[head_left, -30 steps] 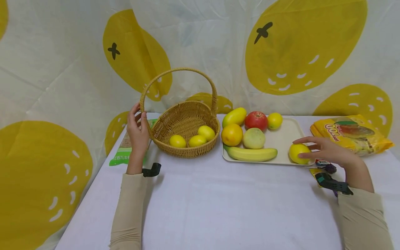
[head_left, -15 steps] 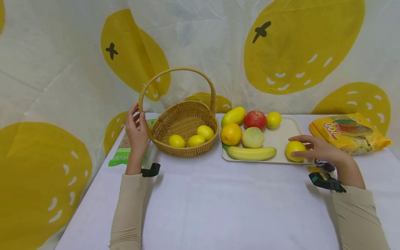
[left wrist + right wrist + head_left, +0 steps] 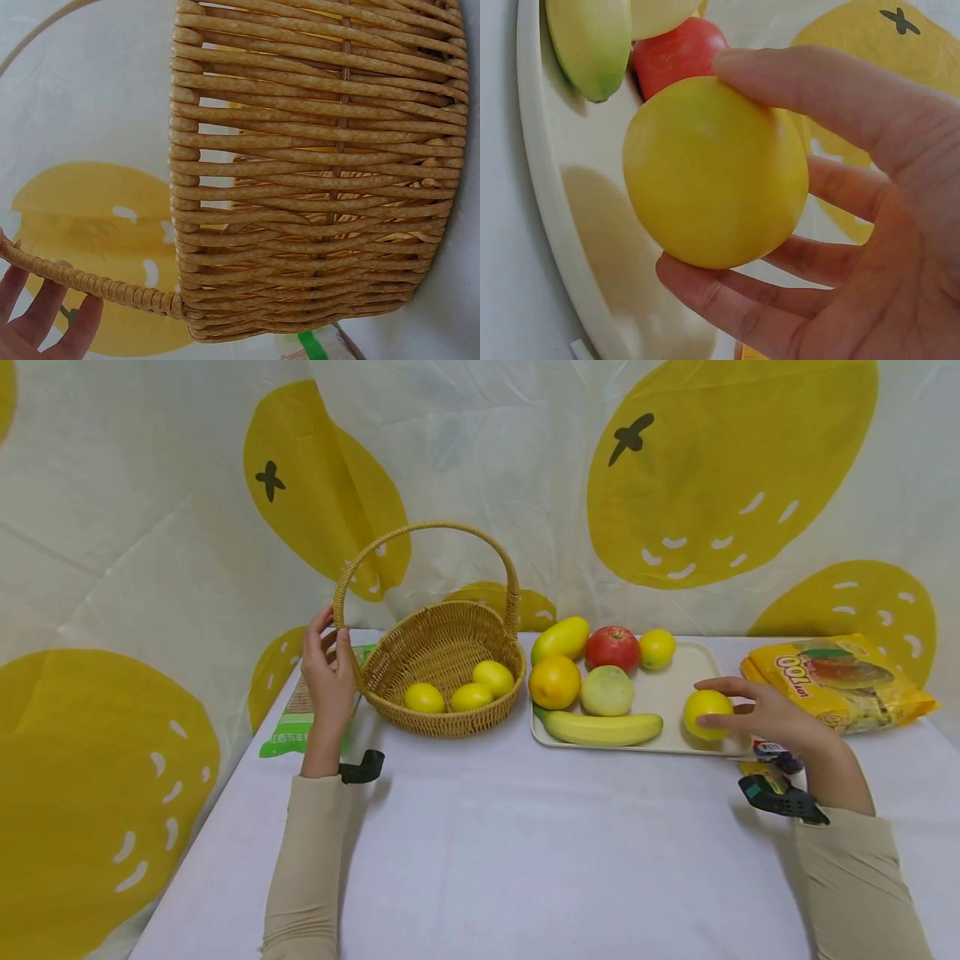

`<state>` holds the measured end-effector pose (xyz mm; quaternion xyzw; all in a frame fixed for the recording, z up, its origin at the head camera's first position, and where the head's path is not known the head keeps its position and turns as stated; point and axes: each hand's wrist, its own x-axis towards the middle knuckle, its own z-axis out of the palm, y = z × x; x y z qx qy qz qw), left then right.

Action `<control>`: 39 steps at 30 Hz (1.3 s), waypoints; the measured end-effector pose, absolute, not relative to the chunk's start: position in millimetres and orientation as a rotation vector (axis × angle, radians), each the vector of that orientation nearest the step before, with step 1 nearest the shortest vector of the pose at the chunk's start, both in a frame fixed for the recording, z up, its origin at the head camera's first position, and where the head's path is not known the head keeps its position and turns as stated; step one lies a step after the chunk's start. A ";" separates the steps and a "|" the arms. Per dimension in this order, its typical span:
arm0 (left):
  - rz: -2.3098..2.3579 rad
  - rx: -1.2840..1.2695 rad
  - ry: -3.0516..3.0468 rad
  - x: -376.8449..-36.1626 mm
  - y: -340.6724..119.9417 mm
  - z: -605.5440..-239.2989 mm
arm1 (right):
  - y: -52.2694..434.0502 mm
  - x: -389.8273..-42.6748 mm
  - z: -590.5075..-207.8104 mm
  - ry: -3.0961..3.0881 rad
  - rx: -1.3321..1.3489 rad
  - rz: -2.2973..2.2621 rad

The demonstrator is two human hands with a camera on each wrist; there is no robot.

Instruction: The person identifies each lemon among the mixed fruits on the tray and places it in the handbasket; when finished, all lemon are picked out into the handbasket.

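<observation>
A: Head view first. Where's the lemon (image 3: 707,714)?

B: Right end of the tray (image 3: 660,693), in the right hand (image 3: 772,720). Fingers curl round it, thumb in front, other fingers behind. Can't tell from here whether it touches the tray.

A: Left hand (image 3: 328,672)?

B: At the left side of the basket (image 3: 442,668), where the handle meets the rim. Fingers mostly straight, thumb against the handle base. Three more lemons (image 3: 459,689) lie inside the basket, well apart from the held one.

A: Anything else on the tray?

B: Banana (image 3: 600,727) along the front edge, orange (image 3: 556,682), pale green round fruit (image 3: 607,691), red apple (image 3: 614,648), mango (image 3: 561,638), small lemon (image 3: 657,648) at the back. Yellow snack bag (image 3: 840,681) to the right, green packet (image 3: 296,718) behind the left hand. White cloth on the table (image 3: 525,852).

A: Left wrist view.

B: Woven wicker wall of the basket (image 3: 315,172) fills it, tan, ribbed. Handle runs off lower left and straight fingertips (image 3: 45,315) rest under it, not wrapped.

A: Right wrist view.

B: Lemon (image 3: 714,172) up close: smooth, matte, bright yellow, almost round. Pinched between the thumb on top and fingers (image 3: 735,304) beneath. Cream tray rim (image 3: 547,195) curves beside it, smooth plastic look. Banana tip (image 3: 592,45) and apple (image 3: 676,54) behind.
</observation>
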<state>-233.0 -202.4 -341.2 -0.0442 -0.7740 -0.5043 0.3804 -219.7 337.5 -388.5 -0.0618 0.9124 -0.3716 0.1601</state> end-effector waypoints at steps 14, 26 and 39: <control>-1.295 -0.178 -1.936 -255.0 -216.0 -363.4 | 321.3 -210.4 -370.3 2.686 -0.307 -1.244; -1.287 -0.190 -1.932 -259.9 -223.3 -369.2 | 272.4 -207.9 -351.6 2.635 -0.773 -1.351; -1.273 -0.170 -1.949 -258.5 -221.2 -367.6 | 199.2 -231.7 -354.6 2.424 -0.946 -1.350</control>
